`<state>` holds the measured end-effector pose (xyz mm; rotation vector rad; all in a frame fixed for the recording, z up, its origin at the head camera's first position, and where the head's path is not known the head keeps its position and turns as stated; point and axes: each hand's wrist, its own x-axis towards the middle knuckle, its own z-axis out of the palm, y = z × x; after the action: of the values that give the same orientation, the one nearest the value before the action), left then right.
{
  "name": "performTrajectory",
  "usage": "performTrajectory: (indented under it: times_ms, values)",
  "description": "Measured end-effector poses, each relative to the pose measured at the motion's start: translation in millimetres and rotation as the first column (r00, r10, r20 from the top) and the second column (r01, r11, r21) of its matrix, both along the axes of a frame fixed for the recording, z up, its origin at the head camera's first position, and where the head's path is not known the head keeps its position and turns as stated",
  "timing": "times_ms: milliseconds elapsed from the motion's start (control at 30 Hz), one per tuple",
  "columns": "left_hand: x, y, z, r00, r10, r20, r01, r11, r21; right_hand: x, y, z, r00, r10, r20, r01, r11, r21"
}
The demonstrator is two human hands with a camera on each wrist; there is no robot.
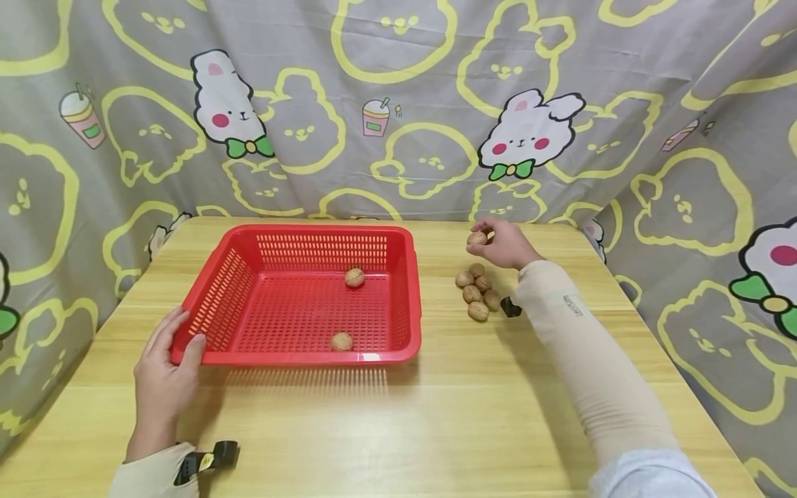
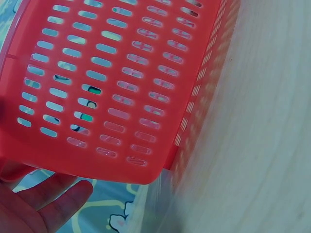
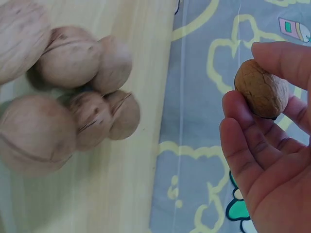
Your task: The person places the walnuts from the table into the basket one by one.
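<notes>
My right hand pinches a walnut between thumb and fingertips, raised above the table's far part. Just nearer than it lies a cluster of several walnuts, seen close and large in the right wrist view. A red plastic basket with slotted walls sits to the left. Inside it, one walnut lies toward the back and another walnut by the front wall. My left hand holds the basket's near-left corner, thumb at the front rim and fingers along the left side.
The light wooden table carries everything. A grey curtain with cartoon prints hangs behind and along both sides. A black wrist camera shows beside the walnut cluster, and another camera at the left wrist.
</notes>
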<state>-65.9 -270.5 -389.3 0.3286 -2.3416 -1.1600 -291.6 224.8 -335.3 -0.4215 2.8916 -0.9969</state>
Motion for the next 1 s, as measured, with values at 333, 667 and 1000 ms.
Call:
performTrajectory:
  times_ms: [333, 667, 1000]
  values:
    - [-1.0, 0.7, -3.2, 1.000, -0.007, -0.010, 0.007, 1.000, 0.004, 1.9, -22.0, 17.0, 0.999, 0.024, -0.048, -0.025, 1.000, -0.012]
    - [-1.2, -0.8, -3.5, 1.000, -0.005, -0.025, 0.005, 1.000, 0.004, 2.0, -47.8, 29.1, 0.997, 0.050, -0.062, -0.052, 0.998, -0.032]
    - [-0.5, -2.1, -3.9, 1.000, 0.000, -0.023, 0.000, 1.000, 0.007, 6.4, -83.4, 34.8, 0.990, 0.113, -0.081, -0.119, 0.990, -0.074]
